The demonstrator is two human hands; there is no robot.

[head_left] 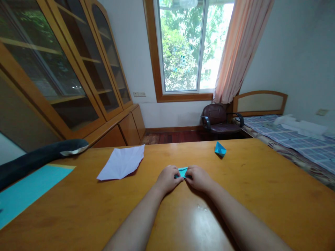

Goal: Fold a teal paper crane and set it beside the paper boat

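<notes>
A small folded piece of blue paper point(183, 171) is held just at the tabletop between my two hands. My left hand point(169, 177) has its fingers closed on the left end of the paper. At the right end, my right hand point(198, 177) pinches it the same way. The fingers cover both ends, so only the middle of the paper shows. Beyond my right hand sits a folded blue paper boat point(220, 150). To the left of my hands lies a creased white sheet of paper point(123, 162).
The wooden table point(243, 195) spreads out around my arms. At its left are a flat blue sheet point(34, 190) and a long dark padded object point(42, 155). Past the far edge stand an office chair point(220, 120), a bed point(295, 136) and a glass-fronted cabinet point(86, 66).
</notes>
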